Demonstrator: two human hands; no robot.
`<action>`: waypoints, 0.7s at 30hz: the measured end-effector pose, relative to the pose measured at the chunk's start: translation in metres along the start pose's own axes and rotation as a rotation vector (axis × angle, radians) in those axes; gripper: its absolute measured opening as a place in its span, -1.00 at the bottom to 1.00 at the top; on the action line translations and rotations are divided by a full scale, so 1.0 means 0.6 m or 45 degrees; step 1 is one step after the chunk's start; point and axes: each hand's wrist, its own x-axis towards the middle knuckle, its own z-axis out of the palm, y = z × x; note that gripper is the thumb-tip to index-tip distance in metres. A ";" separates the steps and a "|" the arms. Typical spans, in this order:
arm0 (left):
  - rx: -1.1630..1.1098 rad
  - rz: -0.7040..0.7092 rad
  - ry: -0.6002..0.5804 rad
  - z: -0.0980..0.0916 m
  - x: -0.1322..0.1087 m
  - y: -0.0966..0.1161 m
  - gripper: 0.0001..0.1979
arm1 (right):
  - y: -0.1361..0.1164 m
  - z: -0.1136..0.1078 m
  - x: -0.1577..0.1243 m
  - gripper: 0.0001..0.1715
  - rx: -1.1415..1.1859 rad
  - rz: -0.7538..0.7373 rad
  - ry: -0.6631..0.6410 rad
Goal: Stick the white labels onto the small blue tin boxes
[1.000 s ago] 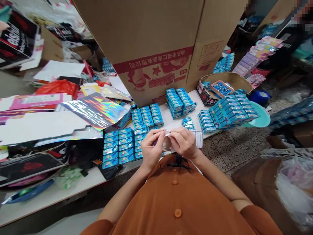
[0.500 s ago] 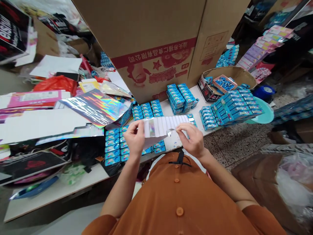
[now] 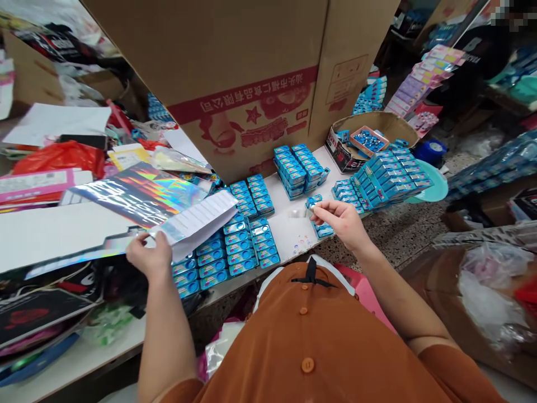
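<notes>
My left hand (image 3: 150, 256) is closed on the near corner of a white sheet of sticker strips (image 3: 199, 220), held out to the left above rows of small blue boxes (image 3: 229, 246). My right hand (image 3: 340, 222) pinches a small clear sticker (image 3: 298, 213) between thumb and forefinger, just above a few loose blue boxes (image 3: 319, 215) on the white table (image 3: 289, 230). More stacks of blue boxes (image 3: 298, 168) stand behind, against a large cardboard carton (image 3: 235, 73).
Holographic foil sheets (image 3: 142, 193) and white card (image 3: 46, 235) cover the left of the table. A round cardboard tub (image 3: 377, 137) and further blue box stacks (image 3: 388, 173) sit at the right. Bags and cartons (image 3: 490, 285) crowd the floor on the right.
My hands have parted: the left carried the sticker sheet out to the left, the right moved right over the loose boxes with a sticker peeled from it.
</notes>
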 end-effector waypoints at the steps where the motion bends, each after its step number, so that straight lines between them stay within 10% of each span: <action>1: 0.108 -0.016 0.049 -0.005 -0.007 -0.008 -0.62 | -0.001 -0.003 0.000 -0.71 0.028 0.026 0.012; 7: 0.207 0.170 0.438 0.010 -0.119 0.086 -0.54 | 0.018 -0.025 -0.007 -0.67 0.163 0.095 0.078; 9: -0.049 0.124 0.231 0.038 -0.176 0.153 -0.70 | 0.034 -0.024 -0.013 -0.65 0.260 0.125 0.098; 14: -0.769 -0.340 -0.913 0.115 -0.313 0.299 -0.72 | 0.089 0.015 -0.042 -0.53 0.459 0.164 0.044; 21: -1.216 -1.202 -1.368 0.127 -0.372 0.362 -0.59 | 0.163 0.055 -0.081 -0.41 0.439 0.119 -0.032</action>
